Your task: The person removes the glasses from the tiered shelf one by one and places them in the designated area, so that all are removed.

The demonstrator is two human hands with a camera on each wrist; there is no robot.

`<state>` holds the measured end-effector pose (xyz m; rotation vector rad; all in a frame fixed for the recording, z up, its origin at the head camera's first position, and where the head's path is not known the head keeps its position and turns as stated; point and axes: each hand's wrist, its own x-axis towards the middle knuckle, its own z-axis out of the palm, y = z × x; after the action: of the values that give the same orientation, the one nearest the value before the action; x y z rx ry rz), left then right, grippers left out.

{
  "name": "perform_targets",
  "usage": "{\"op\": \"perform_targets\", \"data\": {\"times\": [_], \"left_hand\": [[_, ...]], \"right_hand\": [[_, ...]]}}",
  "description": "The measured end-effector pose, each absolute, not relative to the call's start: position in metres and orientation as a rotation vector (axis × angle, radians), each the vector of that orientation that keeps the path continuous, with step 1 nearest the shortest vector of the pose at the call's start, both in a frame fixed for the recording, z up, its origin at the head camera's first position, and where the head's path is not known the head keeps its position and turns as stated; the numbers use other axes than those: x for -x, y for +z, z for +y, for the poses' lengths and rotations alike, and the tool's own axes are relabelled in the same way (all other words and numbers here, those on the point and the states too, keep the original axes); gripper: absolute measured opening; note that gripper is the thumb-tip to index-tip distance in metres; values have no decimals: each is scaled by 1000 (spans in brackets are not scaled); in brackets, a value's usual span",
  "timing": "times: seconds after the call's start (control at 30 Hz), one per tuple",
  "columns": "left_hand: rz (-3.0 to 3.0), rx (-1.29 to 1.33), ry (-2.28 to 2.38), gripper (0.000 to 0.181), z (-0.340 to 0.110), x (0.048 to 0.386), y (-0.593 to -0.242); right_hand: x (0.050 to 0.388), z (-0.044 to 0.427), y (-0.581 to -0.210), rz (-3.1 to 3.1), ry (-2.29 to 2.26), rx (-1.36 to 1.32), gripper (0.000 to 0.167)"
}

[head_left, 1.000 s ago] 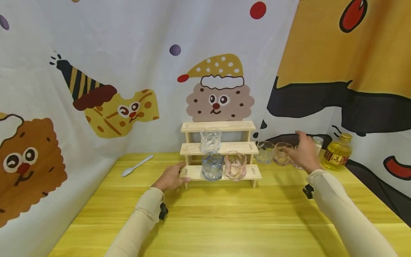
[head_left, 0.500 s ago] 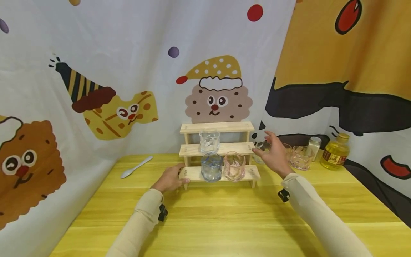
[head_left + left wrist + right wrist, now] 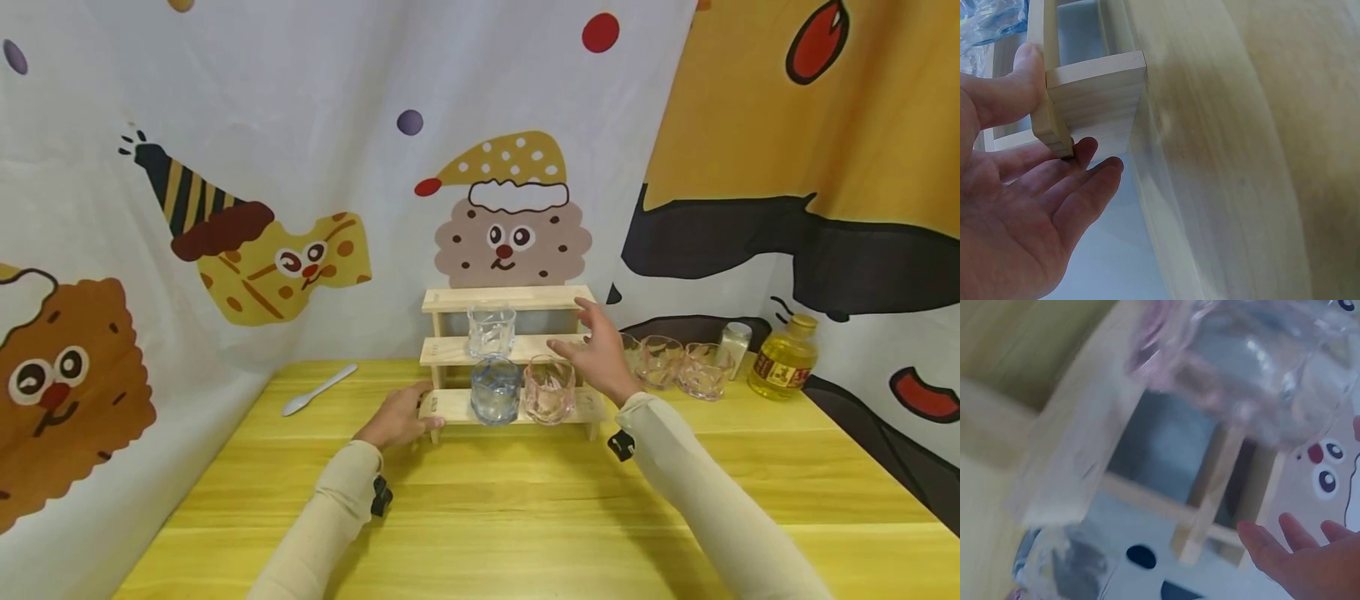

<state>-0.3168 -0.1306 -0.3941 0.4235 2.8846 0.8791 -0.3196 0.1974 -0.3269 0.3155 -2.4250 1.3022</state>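
Note:
A three-step wooden display shelf [image 3: 510, 297] stands at the back of the table. My left hand [image 3: 393, 418] grips the left end of its lowest step, thumb over the board and fingers curled beneath it in the left wrist view. On that step sit a blue glass [image 3: 495, 392] and a pink glass [image 3: 550, 389]; a clear glass [image 3: 491, 332] stands on the middle step. My right hand [image 3: 600, 354] hovers by the shelf's right side, fingers apart and nothing held, hiding the middle step's right end. In the right wrist view its fingers [image 3: 1263, 547] point towards the shelf's uprights.
Right of the shelf stand more tumblers, including a pinkish glass [image 3: 660, 362] and another pink glass [image 3: 705, 372]; one is partly behind my right hand. Beyond are a lidded jar [image 3: 735, 342] and an oil bottle [image 3: 783, 358]. A white spoon [image 3: 318, 390] lies at left.
My right hand has moved left from the tumblers on the right to the shelf's right side, carrying nothing. The left hand has stayed on the lowest step, and the glasses keep their places.

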Motion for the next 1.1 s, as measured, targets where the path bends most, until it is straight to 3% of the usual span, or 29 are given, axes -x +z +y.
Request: {"op": "perform_targets", "data": {"times": [1.1], "left_hand": [[2895, -412, 851, 68, -130, 317, -393]], "right_hand": [[349, 110, -304, -2692, 1495, -208, 89]]}}
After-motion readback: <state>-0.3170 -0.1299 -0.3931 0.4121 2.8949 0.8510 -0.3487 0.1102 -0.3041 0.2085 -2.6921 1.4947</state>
